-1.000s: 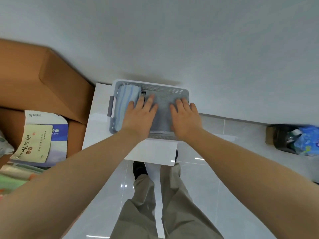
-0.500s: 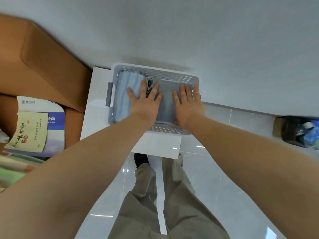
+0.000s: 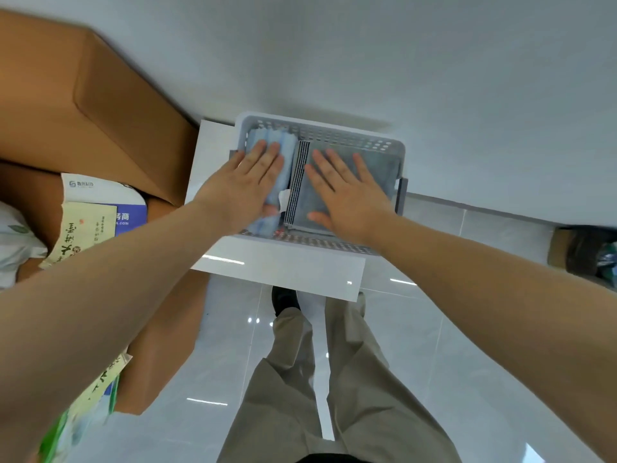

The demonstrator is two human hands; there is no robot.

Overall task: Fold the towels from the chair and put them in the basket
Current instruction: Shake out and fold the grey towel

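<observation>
Now you are pressing your left hand [image 3: 248,182] flat, fingers straight, on the blue towel [image 3: 278,145] and your right hand [image 3: 344,192] flat on the grey towel [image 3: 380,168], both lying in the basket [image 3: 334,133]. Your palms are hiding much of each towel.

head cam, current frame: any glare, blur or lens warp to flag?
Head view: heavy wide-angle warp, forearms balloon toward the bottom corners; small glints on the glossy floor and white table; soft shadow on the wall behind the basket; left hand, right hand, blue towel and grey towel look fairly sharp.
</observation>
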